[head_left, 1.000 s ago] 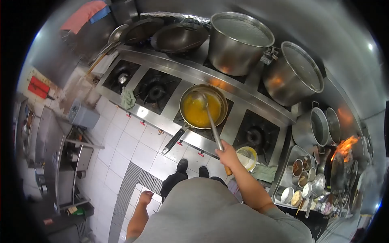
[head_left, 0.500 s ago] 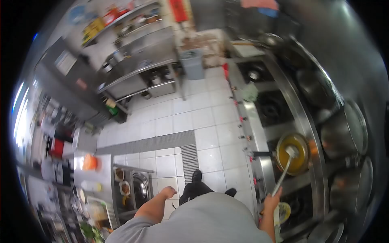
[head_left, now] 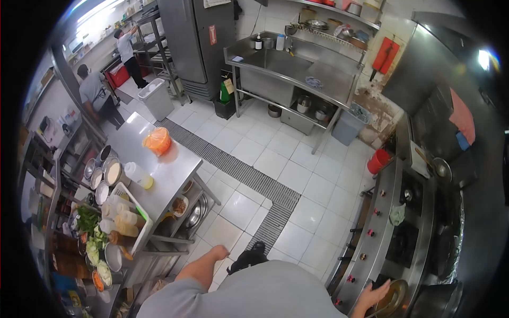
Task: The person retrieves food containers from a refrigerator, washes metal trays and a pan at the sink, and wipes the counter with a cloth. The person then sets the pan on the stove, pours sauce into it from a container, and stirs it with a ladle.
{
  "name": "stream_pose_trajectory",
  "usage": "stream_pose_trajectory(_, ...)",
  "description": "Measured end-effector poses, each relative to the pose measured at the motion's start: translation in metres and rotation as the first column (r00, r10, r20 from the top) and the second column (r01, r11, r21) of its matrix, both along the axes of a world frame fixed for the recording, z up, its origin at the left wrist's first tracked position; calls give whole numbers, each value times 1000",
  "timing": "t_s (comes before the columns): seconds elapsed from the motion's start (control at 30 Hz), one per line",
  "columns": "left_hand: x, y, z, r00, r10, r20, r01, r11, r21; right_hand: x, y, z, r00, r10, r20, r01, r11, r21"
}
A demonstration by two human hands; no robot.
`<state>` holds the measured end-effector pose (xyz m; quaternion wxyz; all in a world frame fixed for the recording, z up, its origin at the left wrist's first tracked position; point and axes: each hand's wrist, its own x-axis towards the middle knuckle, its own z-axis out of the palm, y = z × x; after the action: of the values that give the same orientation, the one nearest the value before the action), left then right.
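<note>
My right hand (head_left: 373,296) is at the stove on the lower right, its fingers stretched apart and nothing visible gripped in them. Right beside it sits a round pan (head_left: 395,294) holding yellowish-brown liquid; the fingers overlap its near edge, and I cannot tell whether they touch it. A pale, narrow shape crosses the pan, too unclear to name. My left hand (head_left: 218,252) hangs over the tiled floor at my left side, fingers curled in with nothing seen in them.
A steel table (head_left: 183,153) on the left carries an orange tub (head_left: 157,141), a squeeze bottle (head_left: 139,175) and a white crate (head_left: 139,214) of bottles. A floor grating (head_left: 233,153) crosses the tiles. A steel sink (head_left: 289,61) stands ahead; two people are at the far left.
My view has swung left, bringing the prep table and two people into sight. My right hand has let go of the ladle's handle and opened beside the pan.
</note>
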<state>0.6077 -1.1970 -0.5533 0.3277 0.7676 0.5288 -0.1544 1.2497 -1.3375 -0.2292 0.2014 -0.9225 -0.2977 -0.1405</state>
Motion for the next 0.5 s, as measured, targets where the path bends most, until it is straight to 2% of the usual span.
stream_pose_trajectory(0.07,-24,1,22,948,318,0,-316,944,-93,-25,62,6,974,208,-89,-196,973,123)
stream_pose_trajectory(0.1,-36,6,40,870,492,-15,-489,860,-149,-34,88,0,974,209,-85,-198,972,126)
stream_pose_trajectory(0.13,-46,10,52,870,492,-13,-488,860,-146,-44,114,-10,956,280,-88,-271,958,98)
stream_pose_trajectory(0.17,-57,14,59,821,571,26,-560,813,-162,-52,133,-21,935,342,-93,-337,939,68)
stream_pose_trajectory(0.2,-65,22,65,765,641,65,-622,762,-181,-61,149,-31,939,333,-92,-327,942,71)
stream_pose_trajectory(0.23,-69,31,64,774,630,68,-611,771,-180,-71,163,-42,907,374,-193,-380,925,6)
stream_pose_trajectory(0.3,-75,50,57,543,831,121,-809,556,-192,-86,186,-68,832,419,-363,-476,875,-82)
stream_pose_trajectory(0.33,-74,62,54,557,821,125,-798,571,-195,-89,187,-87,793,433,-429,-521,846,-110)
stream_pose_trajectory(0.4,-70,87,49,454,868,200,-844,491,-216,-101,193,-109,781,277,-560,-548,735,-400)
stream_pose_trajectory(0.43,-67,100,50,464,863,201,-837,502,-217,-102,199,-117,786,267,-558,-537,742,-401)
stream_pose_trajectory(0.5,-53,124,55,362,907,215,-848,417,-328,-97,219,-133,680,90,-727,-654,524,-547)
